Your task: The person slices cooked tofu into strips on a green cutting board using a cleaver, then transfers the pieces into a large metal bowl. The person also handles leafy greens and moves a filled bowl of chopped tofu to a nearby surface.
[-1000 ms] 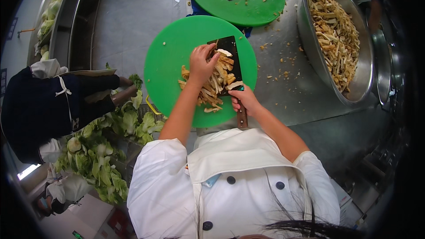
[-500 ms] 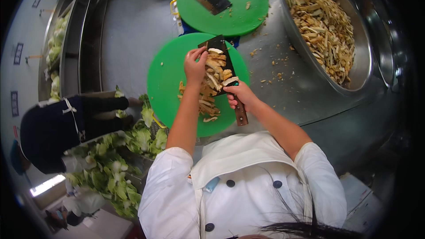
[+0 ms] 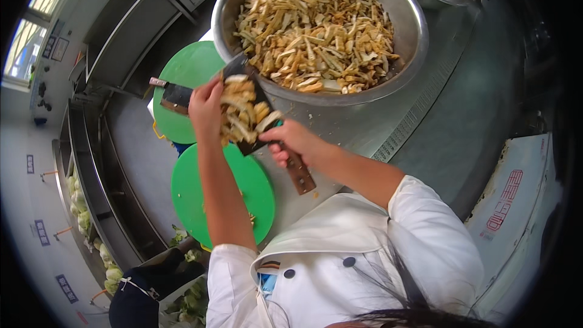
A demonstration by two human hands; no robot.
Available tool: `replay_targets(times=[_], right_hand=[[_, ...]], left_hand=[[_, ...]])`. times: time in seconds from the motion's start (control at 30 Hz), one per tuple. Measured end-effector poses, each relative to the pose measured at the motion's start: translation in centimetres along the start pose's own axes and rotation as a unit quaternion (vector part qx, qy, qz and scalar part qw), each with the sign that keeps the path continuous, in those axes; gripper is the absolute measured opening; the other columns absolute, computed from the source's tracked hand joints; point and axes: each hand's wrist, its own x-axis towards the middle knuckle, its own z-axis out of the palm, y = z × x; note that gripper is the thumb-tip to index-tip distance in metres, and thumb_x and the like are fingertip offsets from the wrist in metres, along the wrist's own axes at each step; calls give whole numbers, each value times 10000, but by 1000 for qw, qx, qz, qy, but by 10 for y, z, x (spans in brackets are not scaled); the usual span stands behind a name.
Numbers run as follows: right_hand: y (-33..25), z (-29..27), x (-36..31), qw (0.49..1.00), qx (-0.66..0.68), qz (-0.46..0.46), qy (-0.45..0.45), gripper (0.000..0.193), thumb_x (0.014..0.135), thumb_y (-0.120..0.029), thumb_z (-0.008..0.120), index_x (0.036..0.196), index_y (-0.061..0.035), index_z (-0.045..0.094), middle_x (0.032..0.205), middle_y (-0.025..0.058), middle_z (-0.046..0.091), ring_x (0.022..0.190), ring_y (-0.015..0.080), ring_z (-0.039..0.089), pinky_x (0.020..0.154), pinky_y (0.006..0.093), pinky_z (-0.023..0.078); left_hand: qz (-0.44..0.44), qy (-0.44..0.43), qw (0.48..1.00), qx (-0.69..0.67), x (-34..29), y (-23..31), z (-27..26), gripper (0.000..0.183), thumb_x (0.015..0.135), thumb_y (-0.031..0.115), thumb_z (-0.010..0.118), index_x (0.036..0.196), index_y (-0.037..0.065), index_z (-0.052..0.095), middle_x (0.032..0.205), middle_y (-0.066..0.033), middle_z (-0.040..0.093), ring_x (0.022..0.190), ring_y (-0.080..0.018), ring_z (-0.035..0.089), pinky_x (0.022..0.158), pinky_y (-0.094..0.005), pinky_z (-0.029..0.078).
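Note:
My right hand (image 3: 294, 144) is closed round the brown wooden handle of a cleaver (image 3: 299, 173). Its dark wide blade lies tilted and carries a heap of pale cut strips with browned edges (image 3: 240, 108). My left hand (image 3: 206, 108), fingers together, presses against the heap from the left and keeps it on the blade. The load hangs in the air between the near green round cutting board (image 3: 191, 188) and a large metal basin (image 3: 416, 42) of similar strips (image 3: 328, 30). A few scraps remain on the near board, partly hidden by my left forearm.
Behind the near board lies a second green board (image 3: 194, 64) with another cleaver (image 3: 176, 96) on it. Crumbs dot the metal table (image 3: 340, 127). At lower left a person in dark clothes (image 3: 136, 297) bends beside leafy greens (image 3: 191, 304). A white box (image 3: 510, 194) stands at right.
Both hands have lifted the loaded cleaver off the near board and carried it toward the basin. My view has swung right, so the basin sits nearer the middle.

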Motion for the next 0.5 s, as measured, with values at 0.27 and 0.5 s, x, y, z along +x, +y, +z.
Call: replay_targets(times=[0.27, 0.5], right_hand=[[-117, -102, -81, 907, -206, -298, 215, 140, 840, -133, 591, 865, -22, 509, 611, 55, 543, 421, 142, 510, 389, 306, 434], [-159, -185, -126, 465, -625, -271, 565, 250, 842, -120, 555, 1060, -13, 493, 837, 216, 631, 773, 384, 621, 654, 460, 480]], left_hand=[[88, -8, 965, -248, 47, 157, 145, 290, 817, 258, 670, 944, -3, 685, 933, -82, 650, 849, -149, 607, 760, -255, 454], [108, 42, 981, -156, -20, 103, 106, 105, 801, 61, 666, 862, -25, 671, 974, -117, 638, 957, -203, 600, 844, -295, 454]])
